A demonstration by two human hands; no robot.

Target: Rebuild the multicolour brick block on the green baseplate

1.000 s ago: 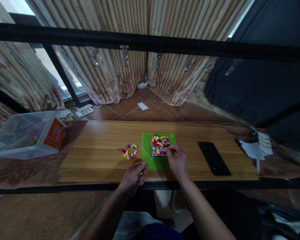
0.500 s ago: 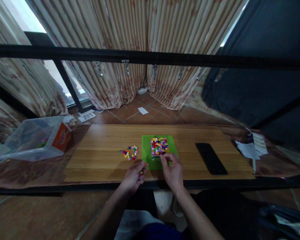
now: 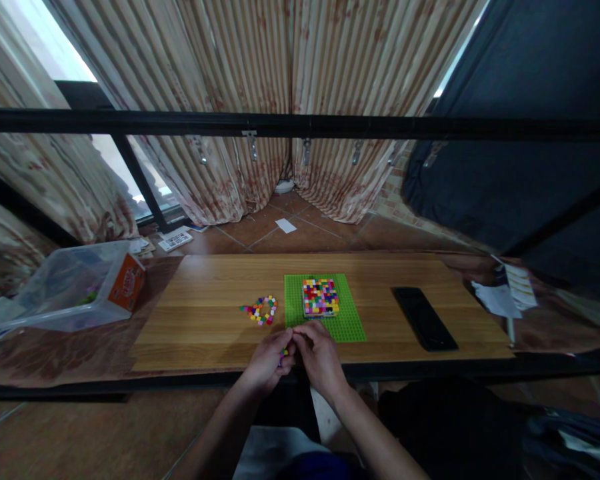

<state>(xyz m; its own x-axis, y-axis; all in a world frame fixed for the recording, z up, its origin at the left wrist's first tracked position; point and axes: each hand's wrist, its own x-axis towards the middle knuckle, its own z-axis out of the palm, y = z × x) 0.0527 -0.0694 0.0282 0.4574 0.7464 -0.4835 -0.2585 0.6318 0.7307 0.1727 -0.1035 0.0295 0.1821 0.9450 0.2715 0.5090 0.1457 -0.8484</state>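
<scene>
- Left fingers (image 3: 289, 362) curled round half-hidden bricks (image 3: 283, 353).
- Right fingers (image 3: 313, 328) bent against them; grip can't be told.
- Toward bench's (image 3: 190, 333) near edge, they hide board's (image 3: 350, 330) near-left corner.

Bare left hand (image 3: 267, 360), right hand (image 3: 323, 360): two. One green studded plastic baseplate (image 3: 351, 325), one multicoloured brick block (image 3: 321, 297), one ring-shaped cluster of small coloured plastic bricks (image 3: 253, 311), too small to count. One clear plastic bin (image 3: 70, 317), one black rectangular slab (image 3: 424, 319).

the wood-grain tabletop (image 3: 220, 273) bears small coloured bricks (image 3: 255, 311), a green baseplate (image 3: 349, 319) and a flat black slab (image 3: 425, 319).
</scene>
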